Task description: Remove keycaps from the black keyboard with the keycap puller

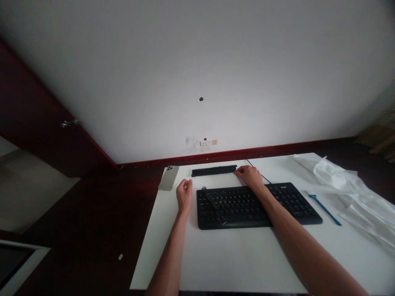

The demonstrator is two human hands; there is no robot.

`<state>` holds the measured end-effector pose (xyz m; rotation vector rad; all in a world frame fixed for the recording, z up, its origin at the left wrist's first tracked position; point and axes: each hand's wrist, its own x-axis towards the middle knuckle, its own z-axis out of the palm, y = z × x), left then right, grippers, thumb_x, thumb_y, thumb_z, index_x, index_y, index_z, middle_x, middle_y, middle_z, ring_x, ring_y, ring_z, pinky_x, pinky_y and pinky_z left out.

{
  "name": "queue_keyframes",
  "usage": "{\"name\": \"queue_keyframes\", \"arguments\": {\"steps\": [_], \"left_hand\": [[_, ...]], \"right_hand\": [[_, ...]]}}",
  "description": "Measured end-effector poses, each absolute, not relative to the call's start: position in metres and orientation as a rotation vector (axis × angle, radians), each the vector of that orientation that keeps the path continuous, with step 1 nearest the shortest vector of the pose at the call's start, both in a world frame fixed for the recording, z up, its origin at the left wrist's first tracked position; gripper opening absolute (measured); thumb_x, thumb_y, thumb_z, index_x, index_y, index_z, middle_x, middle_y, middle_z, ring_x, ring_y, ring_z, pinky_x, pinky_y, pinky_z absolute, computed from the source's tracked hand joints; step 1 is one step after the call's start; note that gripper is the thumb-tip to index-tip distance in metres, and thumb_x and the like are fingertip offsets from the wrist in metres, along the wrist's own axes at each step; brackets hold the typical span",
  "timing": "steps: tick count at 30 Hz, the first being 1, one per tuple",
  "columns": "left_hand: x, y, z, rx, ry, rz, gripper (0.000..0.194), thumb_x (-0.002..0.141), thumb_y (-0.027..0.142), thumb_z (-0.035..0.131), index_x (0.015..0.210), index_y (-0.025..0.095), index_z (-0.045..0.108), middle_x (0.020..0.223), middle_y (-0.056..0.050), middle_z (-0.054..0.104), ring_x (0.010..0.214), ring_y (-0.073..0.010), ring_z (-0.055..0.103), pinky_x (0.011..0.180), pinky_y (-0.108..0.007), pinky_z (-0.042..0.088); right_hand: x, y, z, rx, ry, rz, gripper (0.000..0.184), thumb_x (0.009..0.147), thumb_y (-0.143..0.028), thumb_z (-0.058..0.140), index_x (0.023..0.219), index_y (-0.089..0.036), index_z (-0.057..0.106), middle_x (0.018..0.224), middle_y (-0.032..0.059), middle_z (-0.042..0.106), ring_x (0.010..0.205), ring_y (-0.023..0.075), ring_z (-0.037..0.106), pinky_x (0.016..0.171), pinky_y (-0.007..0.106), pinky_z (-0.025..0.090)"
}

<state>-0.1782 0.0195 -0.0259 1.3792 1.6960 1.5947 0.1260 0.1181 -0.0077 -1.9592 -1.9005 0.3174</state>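
My right hand (249,176) reaches over the black keyboard (240,224). Its fingertips pinch together at the right end of a long black segmented strip (212,171), which lies just behind the keyboard. Whether they grip the strip or something small beside it cannot be made out. My left hand (184,195) is closed, with fingers curled, left of the keyboard and near the strip's left end. Anything inside it is hidden. Across the keyboard's left keys lies a short black strap-like piece (212,204) with metal-coloured ends.
On the white table (228,259), a pale phone (168,178) lies at the back left. To the right are a thin blue brush-like tool (325,209) and crumpled white plastic sheeting (345,185). A thin black cable (264,179) runs behind the keyboard. Beyond stands a wall with sockets (209,142).
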Motion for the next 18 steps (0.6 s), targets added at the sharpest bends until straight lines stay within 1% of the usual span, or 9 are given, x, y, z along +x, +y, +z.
{"name": "queue_keyframes", "arguments": {"steps": [4,7,9,11,13,15,17,18], "left_hand": [[-0.179,0.021,-0.028,1.381,1.688,1.595,0.045,0.094,0.052,0.057,0.065,0.021,0.04,0.059,0.006,0.033,0.057,-0.0124,0.034,0.056,-0.025,0.026],[-0.18,0.022,-0.029,1.384,1.673,1.605,0.046,0.094,0.053,0.057,0.064,0.021,0.04,0.059,0.006,0.033,0.057,-0.0122,0.033,0.057,-0.025,0.026],[-0.18,0.022,-0.029,1.381,1.677,1.609,0.047,0.094,0.053,0.057,0.064,0.021,0.04,0.058,0.006,0.034,0.057,-0.0122,0.034,0.057,-0.025,0.026],[-0.18,0.022,-0.029,1.382,1.681,1.602,0.046,0.093,0.052,0.057,0.064,0.021,0.041,0.059,0.005,0.034,0.057,-0.0124,0.035,0.057,-0.025,0.026],[-0.18,0.022,-0.029,1.383,1.687,1.594,0.045,0.093,0.052,0.058,0.065,0.021,0.041,0.059,0.005,0.034,0.058,-0.0124,0.035,0.057,-0.025,0.027],[-0.18,0.022,-0.03,1.385,1.695,1.593,0.045,0.094,0.051,0.057,0.065,0.021,0.04,0.059,0.006,0.032,0.058,-0.0123,0.035,0.058,-0.025,0.027],[-0.18,0.022,-0.03,1.391,1.697,1.594,0.045,0.095,0.051,0.057,0.065,0.021,0.04,0.059,0.006,0.032,0.058,-0.0122,0.034,0.058,-0.025,0.027],[-0.18,0.021,-0.03,1.393,1.696,1.593,0.045,0.095,0.051,0.057,0.065,0.021,0.04,0.06,0.006,0.032,0.058,-0.0122,0.034,0.058,-0.025,0.027]], "right_hand": [[0.131,0.116,-0.004,-1.914,-1.916,0.331,0.025,0.088,-0.042,0.066,0.098,-0.026,0.083,0.092,0.0091,0.08,0.088,0.0271,0.074,0.076,0.031,0.05],[0.133,0.107,0.007,-1.871,-1.919,0.31,0.025,0.091,-0.041,0.064,0.099,-0.025,0.081,0.095,0.0073,0.08,0.09,0.0272,0.073,0.077,0.031,0.049],[0.129,0.094,0.017,-1.81,-1.93,0.307,0.026,0.093,-0.042,0.062,0.095,-0.024,0.08,0.092,0.0065,0.08,0.086,0.0262,0.073,0.076,0.031,0.048],[0.115,0.075,0.028,-1.688,-1.987,0.365,0.028,0.092,-0.047,0.063,0.087,-0.023,0.078,0.085,0.0058,0.079,0.079,0.0241,0.072,0.073,0.03,0.047],[0.093,0.051,0.035,-1.569,-2.045,0.457,0.033,0.091,-0.054,0.064,0.083,-0.024,0.076,0.08,0.0049,0.077,0.074,0.0226,0.071,0.07,0.03,0.046],[0.069,0.027,0.037,-1.485,-2.129,0.6,0.038,0.088,-0.061,0.064,0.084,-0.025,0.075,0.076,0.0039,0.075,0.068,0.0207,0.069,0.063,0.029,0.044],[0.048,0.009,0.036,-1.488,-2.213,0.639,0.042,0.08,-0.066,0.071,0.085,-0.025,0.075,0.075,0.0042,0.075,0.068,0.0214,0.068,0.061,0.029,0.042],[0.04,0.004,0.035,-1.497,-2.251,0.623,0.042,0.076,-0.066,0.075,0.086,-0.025,0.075,0.076,0.0048,0.075,0.07,0.0226,0.069,0.062,0.029,0.042]]}}
